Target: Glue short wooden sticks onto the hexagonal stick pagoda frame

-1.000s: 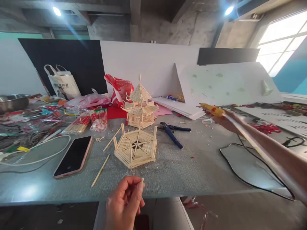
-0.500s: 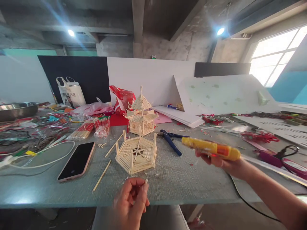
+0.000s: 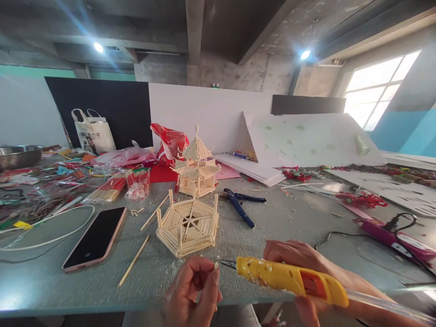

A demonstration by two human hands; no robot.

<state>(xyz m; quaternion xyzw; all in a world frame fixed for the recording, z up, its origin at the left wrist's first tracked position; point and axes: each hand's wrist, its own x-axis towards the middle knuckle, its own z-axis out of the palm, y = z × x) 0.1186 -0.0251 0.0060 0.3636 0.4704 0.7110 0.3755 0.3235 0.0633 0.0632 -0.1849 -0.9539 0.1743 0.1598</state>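
The left hand (image 3: 190, 293) pinches a tiny pale stick piece (image 3: 216, 262) between thumb and fingertips, low at the near edge of the surface (image 3: 272, 227). The right hand (image 3: 306, 272) is wrapped around a glue gun (image 3: 289, 278), a long yellow plastic body flecked with dried glue, with an orange panel and a clear glue stick running out of its back. Its thin metal nozzle (image 3: 227, 263) points left and ends just beside the stick piece; whether they touch I cannot tell.

Just beyond the hands sits a hexagonal base (image 3: 186, 225) built of pale wooden sticks laid side by side, with short upright posts at its corners and spokes meeting in the middle. Behind it stands a finished pagoda (image 3: 196, 164) of the same sticks, two-tiered, with a pointed ribbed roof. Loose long sticks (image 3: 133, 261) lie to the left of the base.

The surface is grey-green with a fine woven-looking texture, scattered with small chips. A phone (image 3: 95, 238) with a glossy black screen and pinkish edge lies flat at the left, beside a loop of white cable (image 3: 51, 229). Blue-handled pliers (image 3: 238, 206) lie to the right of the pagoda. Bundles of red-tipped sticks (image 3: 109, 188) in clear wrap lie farther left, and a crumpled red plastic bag (image 3: 170, 141) sits behind. A magenta tool (image 3: 391, 234) with a black cord lies at the right.
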